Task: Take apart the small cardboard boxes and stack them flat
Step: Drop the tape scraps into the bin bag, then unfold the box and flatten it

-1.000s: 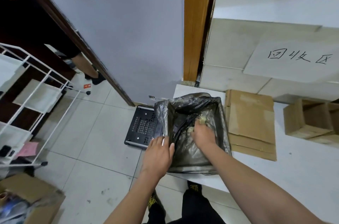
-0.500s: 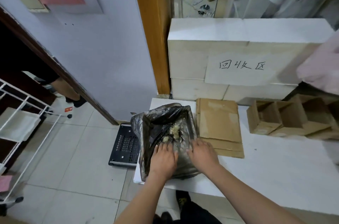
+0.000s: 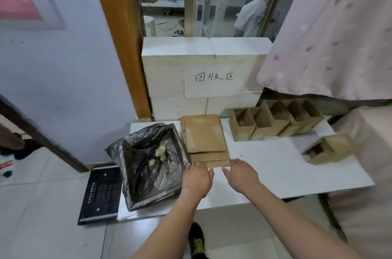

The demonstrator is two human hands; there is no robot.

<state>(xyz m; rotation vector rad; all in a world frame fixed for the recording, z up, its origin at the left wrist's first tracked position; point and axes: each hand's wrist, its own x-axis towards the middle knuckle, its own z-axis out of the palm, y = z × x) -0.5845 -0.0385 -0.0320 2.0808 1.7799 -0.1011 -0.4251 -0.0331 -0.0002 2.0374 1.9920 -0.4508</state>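
Observation:
A stack of flattened brown cardboard boxes lies on the white table, right of a bin lined with a black bag. A row of several open small cardboard boxes stands at the back right, and one more box lies tipped near the right edge. My left hand and my right hand hover with relaxed fingers just in front of the stack's near edge, holding nothing.
White blocks with a handwritten paper sign stand behind the table. A black perforated crate lies on the tiled floor at left. Pink cloth hangs at right. A person in a white shirt is beyond the glass.
Both hands have left the black-bagged bin and moved right, to the near edge of the flattened stack. The view has swung right and up, bringing the row of boxes into sight.

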